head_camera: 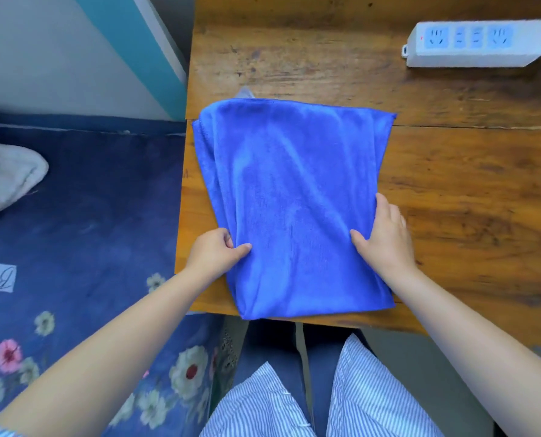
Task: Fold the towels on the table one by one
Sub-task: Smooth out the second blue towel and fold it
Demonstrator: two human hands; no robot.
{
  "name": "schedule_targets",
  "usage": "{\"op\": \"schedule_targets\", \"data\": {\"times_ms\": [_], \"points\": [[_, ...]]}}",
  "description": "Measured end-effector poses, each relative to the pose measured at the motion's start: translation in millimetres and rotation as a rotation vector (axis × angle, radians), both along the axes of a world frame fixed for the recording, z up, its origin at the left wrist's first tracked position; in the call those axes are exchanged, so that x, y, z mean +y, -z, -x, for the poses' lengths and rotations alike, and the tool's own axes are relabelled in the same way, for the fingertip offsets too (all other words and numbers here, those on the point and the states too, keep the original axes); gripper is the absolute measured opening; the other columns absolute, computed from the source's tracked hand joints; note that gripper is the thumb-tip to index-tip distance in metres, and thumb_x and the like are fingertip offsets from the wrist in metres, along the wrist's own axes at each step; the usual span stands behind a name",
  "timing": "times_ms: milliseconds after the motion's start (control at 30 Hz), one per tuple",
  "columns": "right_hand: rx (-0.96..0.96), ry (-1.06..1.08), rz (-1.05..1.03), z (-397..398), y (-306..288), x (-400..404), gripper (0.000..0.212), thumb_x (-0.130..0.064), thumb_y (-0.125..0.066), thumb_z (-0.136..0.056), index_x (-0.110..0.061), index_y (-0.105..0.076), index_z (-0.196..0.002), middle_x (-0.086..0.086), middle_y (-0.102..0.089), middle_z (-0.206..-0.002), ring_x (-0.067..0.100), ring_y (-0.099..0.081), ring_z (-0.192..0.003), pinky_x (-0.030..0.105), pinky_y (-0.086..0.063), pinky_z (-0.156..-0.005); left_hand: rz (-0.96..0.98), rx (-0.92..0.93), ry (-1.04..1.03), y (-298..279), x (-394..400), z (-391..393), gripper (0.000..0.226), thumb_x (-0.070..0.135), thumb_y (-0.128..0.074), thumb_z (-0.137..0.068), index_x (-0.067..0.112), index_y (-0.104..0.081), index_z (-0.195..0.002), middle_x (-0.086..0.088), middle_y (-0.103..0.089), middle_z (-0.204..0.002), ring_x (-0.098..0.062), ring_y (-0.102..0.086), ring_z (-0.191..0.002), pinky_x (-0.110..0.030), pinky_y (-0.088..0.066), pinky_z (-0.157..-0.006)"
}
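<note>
Slippage of the stacked layers is the main risk at this stage. The blue towel (294, 203) is already doubled, and several loose layer edges show along its left side, so uneven pull from either hand can shear the layers and skew the next fold. The left hand (217, 250) pinches the towel's left edge with thumb on top and fingers curled under. The right hand (384, 234) lies on the towel's right edge with fingers extended, thumb on the cloth; whether the fingers hook under the edge cannot be told. If only one side is lifted, the towel is likely to twist.

A second risk: the towel's near edge overhangs the near edge of the counter (468, 190), so a pull toward the body can drag it off.

The towel is plush, bright blue, roughly rectangular, wider at its far edge than at its near edge, with soft lengthwise creases. A small grey tab (245, 92) protrudes beyond the towel's far-left corner. A white power strip (477, 42) lies well beyond the towel's far-right corner.
</note>
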State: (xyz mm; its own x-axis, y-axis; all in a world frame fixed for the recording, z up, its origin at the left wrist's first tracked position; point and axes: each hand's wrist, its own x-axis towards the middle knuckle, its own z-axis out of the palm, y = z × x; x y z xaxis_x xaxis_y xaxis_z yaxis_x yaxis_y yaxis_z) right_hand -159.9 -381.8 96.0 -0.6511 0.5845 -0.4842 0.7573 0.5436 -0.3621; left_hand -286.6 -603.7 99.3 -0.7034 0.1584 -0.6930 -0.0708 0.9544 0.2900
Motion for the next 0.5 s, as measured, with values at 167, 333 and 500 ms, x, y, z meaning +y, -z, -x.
{"op": "schedule_targets", "data": {"times_ms": [167,333,500], "points": [[-0.094,0.057,-0.036,-32.0,-4.5,-22.3,0.054,-0.023,-0.063,-0.081,-0.003,-0.039,-0.125,0.016,-0.051,-0.124,0.034,-0.049,-0.115,0.041,-0.041,-0.087,0.002,-0.198,0.123,0.8,-18.3,-38.2,0.029,0.033,-0.064,-0.082,0.011,-0.062,-0.099,-0.004,-0.064,-0.101,-0.025,-0.06,-0.096,-0.028,-0.042,-0.072],[-0.191,-0.003,-0.104,-65.5,-5.4,-40.4,0.025,-0.025,-0.057,-0.085,-0.002,-0.05,-0.094,0.018,-0.06,-0.103,0.036,-0.055,-0.099,0.039,-0.04,-0.077,-0.203,-0.13,0.009,-4.6,-24.5,-55.6,0.006,0.011,-0.058,-0.081,0.008,-0.057,-0.087,-0.008,-0.062,-0.091,-0.02,-0.053,-0.079,-0.027,-0.038,-0.06],[-0.085,0.046,-0.119,-85.2,-10.8,-44.1,0.026,-0.009,-0.049,-0.084,-0.01,-0.036,-0.062,0.022,-0.058,-0.088,0.038,-0.053,-0.089,0.035,-0.029,-0.065,-0.491,-0.115,-0.235,-23.0,-24.8,-49.8,0.02,0.002,-0.043,-0.086,0.017,-0.054,-0.079,0.005,-0.057,-0.079,-0.011,-0.051,-0.071,-0.019,-0.04,-0.06]]}}
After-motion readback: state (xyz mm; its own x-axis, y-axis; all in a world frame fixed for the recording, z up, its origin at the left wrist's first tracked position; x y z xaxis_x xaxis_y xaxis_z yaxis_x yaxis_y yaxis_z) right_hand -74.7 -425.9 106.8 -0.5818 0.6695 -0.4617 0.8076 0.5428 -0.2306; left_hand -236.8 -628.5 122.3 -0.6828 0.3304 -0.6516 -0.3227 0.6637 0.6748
